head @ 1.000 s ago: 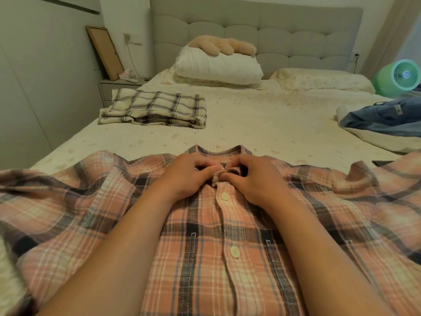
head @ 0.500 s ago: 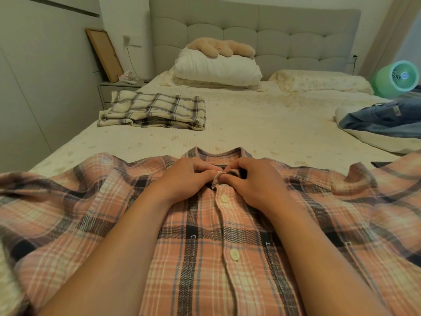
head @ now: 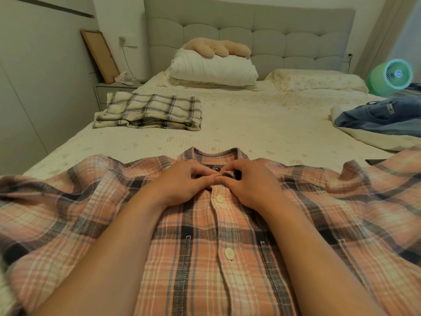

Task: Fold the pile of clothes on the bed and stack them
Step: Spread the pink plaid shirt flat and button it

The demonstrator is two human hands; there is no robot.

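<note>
The pile of clothes is showing here as 3 separate garments on the wide cream floral-print bed, which is filling most of the view. The pink-and-black plaid flannel button shirt is lying spread face up across the near edge, its sleeves reaching out to both sides and its collar pointing toward the headboard. Further up on the left, the cream-and-grey checked garment is sitting folded into a flat rectangle, which is looking like the start of the stack. At the right edge, the crumpled blue denim garment is lying unfolded on a pale cloth, well apart from the other 2.

The left hand and the right hand are meeting at the shirt's neck, thumbs and fingertips touching and pinching the top of the placket just below the collar label. They are probably fastening the top button; 2 white buttons below are already closed.

By this judgement, 1 piece is finished, the plaid shirt is being prepared but not yet folded, and the denim is waiting.
</note>
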